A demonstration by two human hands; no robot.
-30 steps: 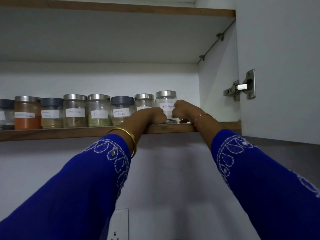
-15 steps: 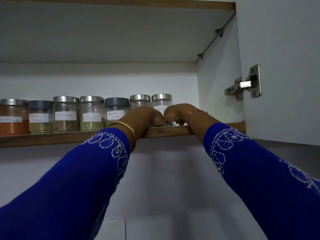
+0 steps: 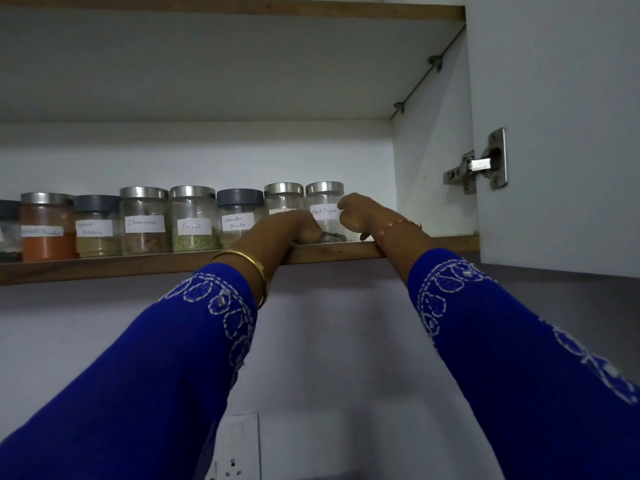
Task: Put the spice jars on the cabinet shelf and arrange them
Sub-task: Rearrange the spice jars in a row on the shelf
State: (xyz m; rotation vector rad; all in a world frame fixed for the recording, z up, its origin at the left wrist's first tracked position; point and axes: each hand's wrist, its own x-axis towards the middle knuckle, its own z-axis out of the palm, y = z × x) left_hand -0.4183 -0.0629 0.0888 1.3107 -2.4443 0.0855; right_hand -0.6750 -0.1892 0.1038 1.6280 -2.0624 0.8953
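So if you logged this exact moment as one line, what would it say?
stage: arranging | left hand and right hand: either side of black pepper jar | jar: upright, right end of row on shelf

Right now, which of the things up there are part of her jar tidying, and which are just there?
Part of the job:
black pepper jar, with the left hand and right hand on either side
coriander powder jar
fennel jar
cinnamon jar
shelf

Just there:
door hinge
wall socket
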